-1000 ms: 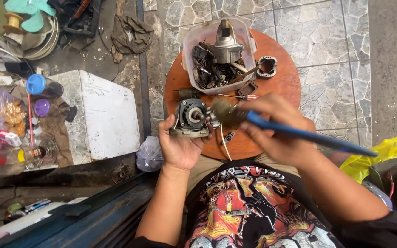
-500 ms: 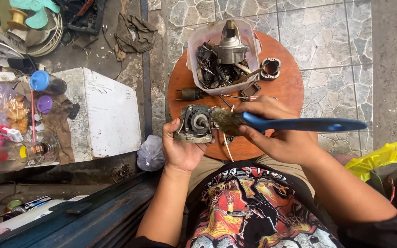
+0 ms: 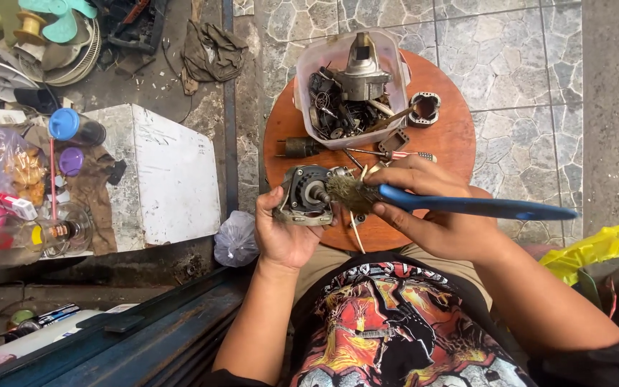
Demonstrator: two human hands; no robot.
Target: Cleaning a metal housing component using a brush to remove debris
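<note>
Two bare hands worked close together above the near edge of a small round wooden table [image 3: 460,136], seen from a camera looking straight down. The left hand [image 3: 284,233] was closed around a small grey electric motor [image 3: 306,195], cupping its body from the near-left side so that the round end face and short shaft pointed up. The right hand [image 3: 431,208] was wrapped firmly around the blue handle of a wire brush [image 3: 467,206], whose worn bristle head touched the motor's right side, beside the shaft. The handle stuck out well to the right, past the table's edge. The motor looked dense and rigid, probably heavy for its size, with greasy metal that might slip; the squared housing seemed the safest place to grasp, away from the shaft and loose wires. The brush looked light, with stiff, scratchy bristles, best held by the handle. Farther away on the table stood a clear plastic tub [image 3: 309,79] packed with metal motor parts, with a small dark cylindrical part [image 3: 301,147] to its near left and a ring-shaped metal piece [image 3: 424,107] at its right. To the left, on the ground, sat a worn white box [image 3: 170,179], a crumpled plastic bag [image 3: 234,240] and scattered clutter. At the far right lay a yellow bag [image 3: 596,251].
</note>
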